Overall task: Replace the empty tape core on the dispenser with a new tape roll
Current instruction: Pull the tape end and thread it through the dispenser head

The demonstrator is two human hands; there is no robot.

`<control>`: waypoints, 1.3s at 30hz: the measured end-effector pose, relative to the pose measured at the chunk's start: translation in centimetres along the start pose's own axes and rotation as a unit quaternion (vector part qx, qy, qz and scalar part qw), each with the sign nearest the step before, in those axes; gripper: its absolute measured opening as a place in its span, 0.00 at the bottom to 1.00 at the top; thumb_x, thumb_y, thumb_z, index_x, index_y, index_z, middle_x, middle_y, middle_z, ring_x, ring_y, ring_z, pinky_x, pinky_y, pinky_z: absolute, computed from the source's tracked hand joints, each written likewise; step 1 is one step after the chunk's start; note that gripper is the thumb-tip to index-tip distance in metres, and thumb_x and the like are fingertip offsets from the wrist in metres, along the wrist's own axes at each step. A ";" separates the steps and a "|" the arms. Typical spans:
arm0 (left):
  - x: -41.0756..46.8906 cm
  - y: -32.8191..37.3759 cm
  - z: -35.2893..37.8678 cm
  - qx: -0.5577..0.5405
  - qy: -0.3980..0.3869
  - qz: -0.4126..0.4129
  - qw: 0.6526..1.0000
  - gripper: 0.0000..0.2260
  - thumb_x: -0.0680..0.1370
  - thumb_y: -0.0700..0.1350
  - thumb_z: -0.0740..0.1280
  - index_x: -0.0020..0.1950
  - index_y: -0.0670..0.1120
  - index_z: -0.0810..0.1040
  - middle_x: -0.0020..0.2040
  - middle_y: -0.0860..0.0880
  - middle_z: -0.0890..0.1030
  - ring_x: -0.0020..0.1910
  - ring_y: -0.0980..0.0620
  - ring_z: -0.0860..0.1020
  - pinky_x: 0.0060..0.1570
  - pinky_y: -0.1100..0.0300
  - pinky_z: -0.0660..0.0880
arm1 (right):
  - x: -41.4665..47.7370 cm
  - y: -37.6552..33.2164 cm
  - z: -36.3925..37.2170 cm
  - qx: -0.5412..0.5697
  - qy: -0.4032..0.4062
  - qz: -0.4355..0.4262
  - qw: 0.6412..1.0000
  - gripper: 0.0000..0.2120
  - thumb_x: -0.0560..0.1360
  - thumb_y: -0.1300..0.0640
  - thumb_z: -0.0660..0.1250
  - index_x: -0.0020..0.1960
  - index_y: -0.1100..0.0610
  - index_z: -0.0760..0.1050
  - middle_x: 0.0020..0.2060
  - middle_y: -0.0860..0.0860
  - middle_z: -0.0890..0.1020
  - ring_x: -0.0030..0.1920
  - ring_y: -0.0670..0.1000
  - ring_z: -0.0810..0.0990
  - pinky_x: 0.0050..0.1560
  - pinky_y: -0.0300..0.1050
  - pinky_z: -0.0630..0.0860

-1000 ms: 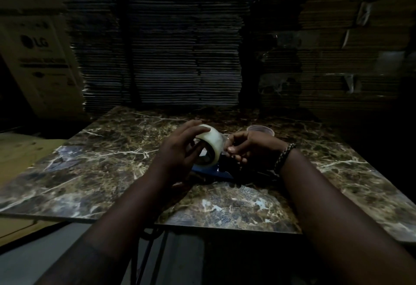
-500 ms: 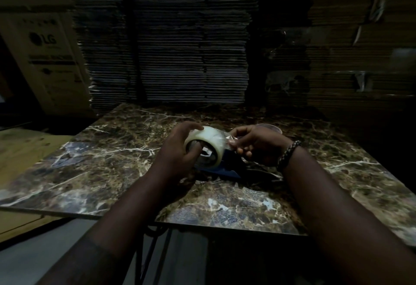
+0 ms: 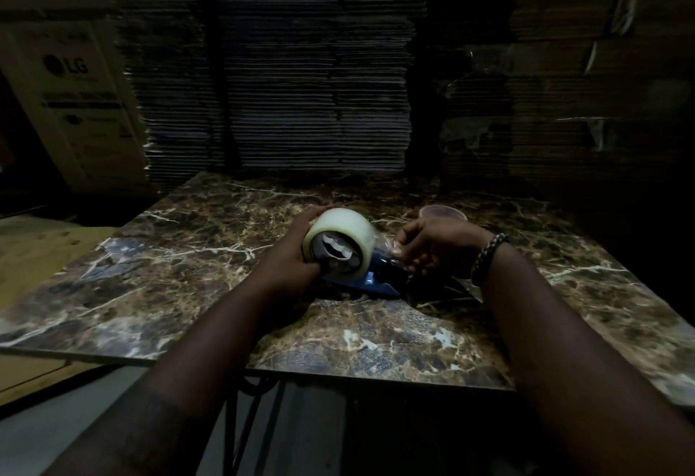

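A clear tape roll (image 3: 348, 229) sits on the hub of a blue tape dispenser (image 3: 370, 282) that rests on the marble tabletop (image 3: 210, 250). My left hand (image 3: 291, 259) wraps around the roll's left side, fingers over the top. Just right of the roll, my right hand (image 3: 428, 250) pinches the loose end of the clear tape (image 3: 391, 248) above the dispenser's dark front end. A beaded bracelet is on my right wrist. The dispenser's handle and blade are mostly hidden by my right hand.
A small round clear cup or lid (image 3: 443, 212) stands behind my right hand. Stacks of flattened cardboard (image 3: 282, 80) rise behind the table. A printed carton (image 3: 71, 99) leans at the left. The table's near edge (image 3: 376, 376) lies between my forearms.
The roll has turned so its open side faces me, seated lower on the dispenser. My right hand has drawn a short strip of tape to the right.
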State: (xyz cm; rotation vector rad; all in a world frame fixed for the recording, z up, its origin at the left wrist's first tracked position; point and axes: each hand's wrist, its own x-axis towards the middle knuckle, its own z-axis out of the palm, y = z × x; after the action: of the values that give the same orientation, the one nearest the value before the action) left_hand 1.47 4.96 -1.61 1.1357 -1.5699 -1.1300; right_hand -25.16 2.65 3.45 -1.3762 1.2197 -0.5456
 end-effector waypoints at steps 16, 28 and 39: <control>-0.4 0.1 -0.5 0.080 -0.032 0.010 0.996 0.45 0.63 0.32 0.84 0.70 0.64 0.73 0.64 0.51 0.83 0.63 0.49 0.84 0.52 0.43 0.87 | -0.9 0.9 -1.7 -0.124 0.046 0.094 0.987 0.01 0.75 0.63 0.72 0.45 0.61 0.83 0.37 0.59 0.82 0.34 0.52 0.78 0.32 0.42 0.75; -0.4 0.4 -0.9 0.063 -0.045 0.001 0.997 0.42 0.63 0.32 0.85 0.66 0.68 0.75 0.63 0.51 0.84 0.61 0.50 0.85 0.52 0.45 0.87 | -1.1 1.0 -2.0 -0.069 0.030 0.113 0.991 0.04 0.78 0.68 0.67 0.48 0.63 0.80 0.36 0.55 0.84 0.29 0.46 0.80 0.30 0.39 0.76; -0.7 0.2 -1.0 -0.018 -0.043 -0.018 0.999 0.41 0.62 0.28 0.85 0.69 0.53 0.79 0.59 0.49 0.88 0.58 0.49 0.88 0.53 0.47 0.86 | -0.7 1.2 -1.6 -0.007 -0.032 0.106 0.994 0.05 0.78 0.68 0.66 0.48 0.61 0.78 0.34 0.54 0.82 0.31 0.48 0.78 0.33 0.40 0.76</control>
State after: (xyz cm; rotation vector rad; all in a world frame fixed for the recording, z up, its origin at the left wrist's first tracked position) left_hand 2.51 5.50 -1.30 1.1078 -1.5935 -1.2422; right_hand -27.20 2.83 2.96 -1.2479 1.3008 -0.3408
